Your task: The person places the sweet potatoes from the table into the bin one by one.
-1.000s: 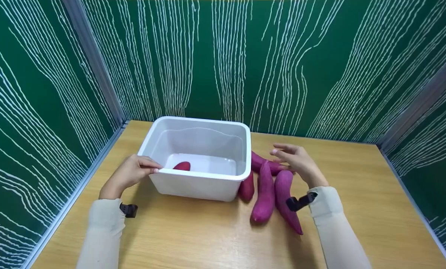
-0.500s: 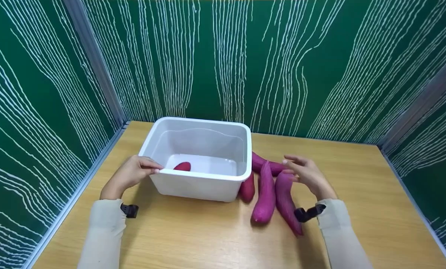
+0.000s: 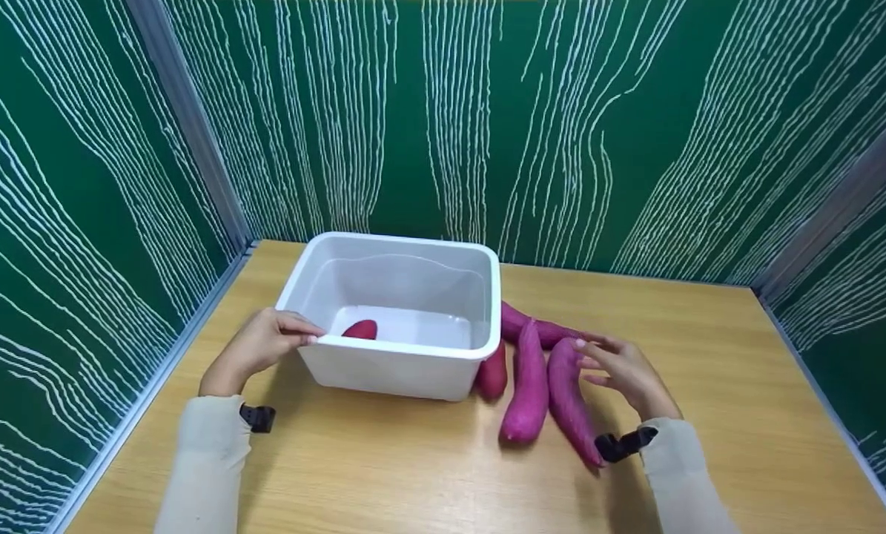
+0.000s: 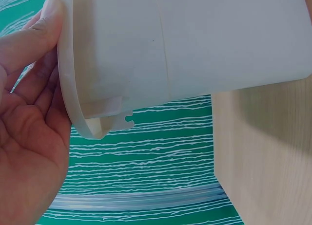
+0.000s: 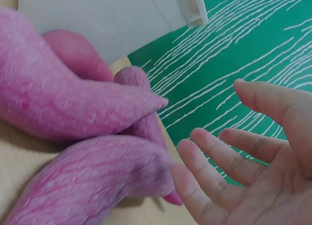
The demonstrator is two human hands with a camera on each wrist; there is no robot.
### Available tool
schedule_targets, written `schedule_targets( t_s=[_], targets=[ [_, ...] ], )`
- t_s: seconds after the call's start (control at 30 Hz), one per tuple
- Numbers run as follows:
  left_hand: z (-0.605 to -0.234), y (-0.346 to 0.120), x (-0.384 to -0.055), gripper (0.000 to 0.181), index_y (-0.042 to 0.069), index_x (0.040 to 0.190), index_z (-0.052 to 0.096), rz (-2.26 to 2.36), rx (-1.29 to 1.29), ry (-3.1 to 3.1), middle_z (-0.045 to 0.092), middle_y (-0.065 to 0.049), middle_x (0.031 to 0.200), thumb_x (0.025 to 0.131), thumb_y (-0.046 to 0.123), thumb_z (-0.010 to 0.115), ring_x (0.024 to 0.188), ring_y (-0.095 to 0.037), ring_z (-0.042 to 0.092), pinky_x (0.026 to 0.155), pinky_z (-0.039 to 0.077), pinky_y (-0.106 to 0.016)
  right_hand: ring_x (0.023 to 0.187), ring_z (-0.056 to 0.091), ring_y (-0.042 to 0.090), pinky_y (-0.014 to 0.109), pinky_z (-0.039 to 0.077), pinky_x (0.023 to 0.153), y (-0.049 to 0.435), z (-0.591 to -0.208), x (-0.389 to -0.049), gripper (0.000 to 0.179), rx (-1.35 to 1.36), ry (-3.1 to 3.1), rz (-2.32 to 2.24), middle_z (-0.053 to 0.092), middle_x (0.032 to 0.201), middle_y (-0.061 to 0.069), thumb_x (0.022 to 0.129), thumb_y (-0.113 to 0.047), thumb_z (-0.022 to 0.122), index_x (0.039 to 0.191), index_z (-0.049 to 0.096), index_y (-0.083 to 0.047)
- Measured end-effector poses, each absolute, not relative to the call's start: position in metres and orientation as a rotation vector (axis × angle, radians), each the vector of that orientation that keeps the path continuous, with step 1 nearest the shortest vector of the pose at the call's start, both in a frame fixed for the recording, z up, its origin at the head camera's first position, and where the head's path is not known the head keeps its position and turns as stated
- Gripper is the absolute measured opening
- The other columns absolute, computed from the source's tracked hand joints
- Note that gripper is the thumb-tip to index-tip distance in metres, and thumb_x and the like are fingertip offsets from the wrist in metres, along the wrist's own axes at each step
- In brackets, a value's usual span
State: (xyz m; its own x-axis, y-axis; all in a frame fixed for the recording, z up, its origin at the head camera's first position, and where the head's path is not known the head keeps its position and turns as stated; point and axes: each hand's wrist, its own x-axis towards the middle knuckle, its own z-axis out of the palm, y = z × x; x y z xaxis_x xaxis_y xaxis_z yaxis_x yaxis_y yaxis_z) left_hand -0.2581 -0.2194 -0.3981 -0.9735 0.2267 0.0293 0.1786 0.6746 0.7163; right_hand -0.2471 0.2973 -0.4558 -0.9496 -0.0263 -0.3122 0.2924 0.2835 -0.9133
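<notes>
At its near left corner, my left hand pinches the rim of a white plastic bin; in the left wrist view the thumb lies along the rim. One red sweet potato lies inside, partly hidden by the front wall. My right hand has its fingers spread, fingertips right at the top end of the rightmost purple sweet potato. Beside that one lies another long sweet potato. A shorter red sweet potato sits against the bin, and a further sweet potato lies crosswise behind them.
Everything stands on a light wooden table. Green panels with white wavy lines enclose the back and both sides, joined by metal posts. The bin stands close to the back panel.
My right hand has moved right and toward me, coming down beside the rightmost sweet potato. My left hand and the bin have hardly moved.
</notes>
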Motion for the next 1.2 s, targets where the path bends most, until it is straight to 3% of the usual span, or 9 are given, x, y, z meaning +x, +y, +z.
schedule_targets(
  t_s=[0.33,0.47,0.57,0.83,1.07,1.2],
  targets=[
    [-0.398,-0.221,-0.257,0.018,0.010,0.100,0.077,1.200,0.280,2.795,0.072,-0.012,0.108,0.086,0.002,0.068,0.109,-0.032,0.056,0.100,0.047,-0.051,0.131,0.045,0.038,0.046,0.043,0.106,0.305,-0.476,-0.239,0.086,0.293,2.249,-1.747,0.036,0.149,0.024,0.090,-0.053,0.060,0.152,0.024,-0.006],
    [-0.398,-0.220,-0.258,0.017,0.008,0.099,0.077,1.208,0.298,2.805,0.073,-0.013,0.107,0.085,0.002,0.069,0.106,-0.031,0.057,0.097,0.049,-0.049,0.132,0.043,0.039,0.048,0.041,0.106,0.306,-0.483,-0.235,0.080,0.297,2.228,-1.760,0.034,0.150,0.024,0.094,-0.046,0.057,0.152,0.022,-0.003],
    [-0.399,-0.219,-0.258,0.017,0.008,0.099,0.077,1.203,0.320,2.812,0.073,-0.013,0.106,0.085,0.001,0.069,0.105,-0.030,0.057,0.095,0.050,-0.048,0.129,0.046,0.036,0.046,0.043,0.105,0.306,-0.487,-0.233,0.076,0.310,2.226,-1.764,0.035,0.148,0.024,0.096,-0.041,0.056,0.151,0.022,-0.001],
    [-0.400,-0.220,-0.257,0.017,0.008,0.098,0.077,1.191,0.297,2.813,0.073,-0.012,0.106,0.085,0.001,0.069,0.107,-0.030,0.058,0.096,0.050,-0.048,0.104,0.059,0.018,0.034,0.052,0.093,0.306,-0.500,-0.227,0.075,0.340,2.173,-1.764,0.049,0.134,0.020,0.096,-0.035,0.058,0.149,0.023,0.004],
    [-0.399,-0.220,-0.257,0.017,0.009,0.099,0.077,1.187,0.281,2.815,0.073,-0.012,0.108,0.086,0.002,0.068,0.108,-0.031,0.057,0.098,0.048,-0.050,0.104,0.061,0.017,0.036,0.051,0.095,0.301,-0.510,-0.222,0.078,0.344,2.199,-1.706,0.050,0.136,0.023,0.093,-0.038,0.061,0.147,0.026,0.007],
    [-0.399,-0.220,-0.257,0.017,0.009,0.099,0.077,1.192,0.282,2.812,0.073,-0.013,0.107,0.086,0.002,0.069,0.107,-0.031,0.058,0.098,0.048,-0.051,0.096,0.062,0.013,0.031,0.052,0.089,0.299,-0.514,-0.220,0.079,0.352,2.201,-1.704,0.058,0.127,0.016,0.091,-0.038,0.064,0.146,0.028,0.006]
  ],
)
